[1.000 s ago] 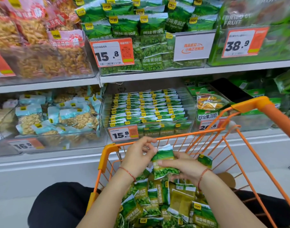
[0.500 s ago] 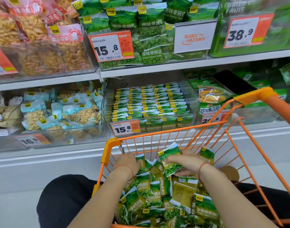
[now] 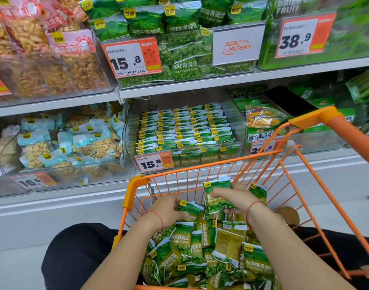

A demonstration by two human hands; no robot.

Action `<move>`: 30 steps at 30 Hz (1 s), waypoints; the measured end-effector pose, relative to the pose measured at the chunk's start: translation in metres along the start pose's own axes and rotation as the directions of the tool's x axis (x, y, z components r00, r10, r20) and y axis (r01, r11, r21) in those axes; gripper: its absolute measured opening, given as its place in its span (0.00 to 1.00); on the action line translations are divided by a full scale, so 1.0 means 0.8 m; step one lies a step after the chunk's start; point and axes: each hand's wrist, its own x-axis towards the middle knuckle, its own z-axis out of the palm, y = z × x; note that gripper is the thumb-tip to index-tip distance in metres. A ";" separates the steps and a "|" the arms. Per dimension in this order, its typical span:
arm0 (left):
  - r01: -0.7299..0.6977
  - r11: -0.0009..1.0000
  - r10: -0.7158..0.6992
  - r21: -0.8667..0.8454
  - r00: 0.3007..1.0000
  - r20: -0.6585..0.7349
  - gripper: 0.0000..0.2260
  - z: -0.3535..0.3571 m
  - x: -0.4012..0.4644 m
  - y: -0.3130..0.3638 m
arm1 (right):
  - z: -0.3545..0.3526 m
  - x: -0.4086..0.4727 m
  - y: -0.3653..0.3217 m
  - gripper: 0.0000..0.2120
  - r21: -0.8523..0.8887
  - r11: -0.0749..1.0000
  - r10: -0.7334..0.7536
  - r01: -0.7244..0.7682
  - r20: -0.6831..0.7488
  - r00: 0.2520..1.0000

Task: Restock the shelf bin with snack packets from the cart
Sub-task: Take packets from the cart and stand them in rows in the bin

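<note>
The garlic-flavour pea packets [image 3: 202, 254] lay loose in a heap in the orange wire cart [image 3: 135, 185], filling its near end; none was in transit to the shelf. The target shelf bin [image 3: 240, 130], a clear container on the lower shelf directly beyond the cart's far rim, held packets of the same kind standing in neat rows, with a 15.8 price tag [image 3: 153, 163] at its front left corner.

Change noted: a second earlier both hands held one packet together above the heap. Half a second ago the left hand had dropped into the pile, apparently empty. At this moment it had come up with a packet of its own. Judgement: the person was gathering a handful before loading, so the collecting step was under way and the placing step not yet begun.

The left hand [image 3: 169, 208], near the cart's far left corner, had its fingers curled round a small green packet [image 3: 190, 207] just above the heap. The right hand [image 3: 235, 198], toward the far middle of the cart, pinched an upright packet marked Peas Garlic [image 3: 217, 195], thumb across its face; whether it held one packet or several stacked could not be told.
</note>
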 end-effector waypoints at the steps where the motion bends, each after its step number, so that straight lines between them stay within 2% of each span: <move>1: -0.020 0.999 0.019 -0.029 1.000 -0.023 0.13 -0.003 -0.001 -0.001 | -0.001 -0.001 -0.001 0.38 0.019 1.000 0.001 -0.001 -0.006 1.000; 2: -0.032 0.996 0.028 -0.079 0.998 -0.056 0.14 -0.007 -0.001 -0.003 | -0.001 -0.002 -0.003 0.38 0.040 0.999 0.005 -0.004 -0.012 1.000; 4: -0.060 0.956 0.033 -0.288 0.995 -0.099 0.17 -0.023 -0.004 -0.005 | -0.003 -0.005 -0.005 0.40 0.086 0.996 0.020 -0.018 -0.018 1.000; 7: -0.103 0.841 0.067 -0.531 0.994 -0.087 0.14 -0.039 -0.011 -0.002 | -0.001 -0.008 -0.007 0.43 0.139 0.989 0.048 -0.053 0.043 0.998; 9: -0.079 0.799 0.086 -0.596 0.996 -0.017 0.16 -0.036 -0.012 0.006 | 0.006 -0.009 -0.009 0.40 0.191 0.977 0.066 -0.090 0.131 0.989; 12: -0.006 0.738 0.068 -0.674 0.996 0.065 0.15 -0.028 -0.013 0.013 | 0.014 -0.011 -0.012 0.20 0.266 0.956 0.050 -0.125 0.274 0.960; 13: 0.008 0.720 0.055 -0.693 0.996 0.070 0.14 -0.028 -0.013 0.013 | 0.015 -0.013 -0.013 0.16 0.298 0.945 0.036 -0.133 0.311 0.950; 17: -0.011 0.688 0.077 -0.725 0.995 0.057 0.12 -0.038 -0.021 0.014 | 0.009 -0.021 -0.020 0.13 0.396 0.907 -0.034 -0.142 0.407 0.913; 19: -0.044 0.656 0.115 -0.753 0.993 0.041 0.07 -0.042 -0.025 0.015 | 0.006 -0.024 -0.022 0.16 0.412 0.903 -0.074 -0.123 0.430 0.900; 22: -0.056 0.623 0.142 -0.780 0.989 0.043 0.04 -0.044 -0.026 0.014 | 0.004 -0.020 -0.020 0.37 0.313 0.950 -0.125 0.014 0.338 0.933; 23: -0.057 0.634 0.149 -0.771 0.988 0.050 0.05 -0.044 -0.027 0.015 | 0.005 -0.021 -0.020 0.38 0.257 0.964 -0.139 0.063 0.287 0.948; 25: -0.044 0.652 0.153 -0.757 0.985 0.075 0.12 -0.040 -0.024 0.016 | 0.010 -0.022 -0.018 0.33 0.174 0.974 -0.177 0.145 0.185 0.967; 28: -0.027 0.658 0.148 -0.752 0.985 0.094 0.16 -0.031 -0.020 0.017 | 0.015 -0.025 -0.018 0.14 0.173 0.964 -0.225 0.200 0.139 0.964; 30: -0.032 0.641 0.130 -0.767 0.989 0.067 0.28 -0.028 -0.018 0.019 | 0.018 -0.025 -0.019 0.09 0.176 0.962 -0.233 0.210 0.119 0.965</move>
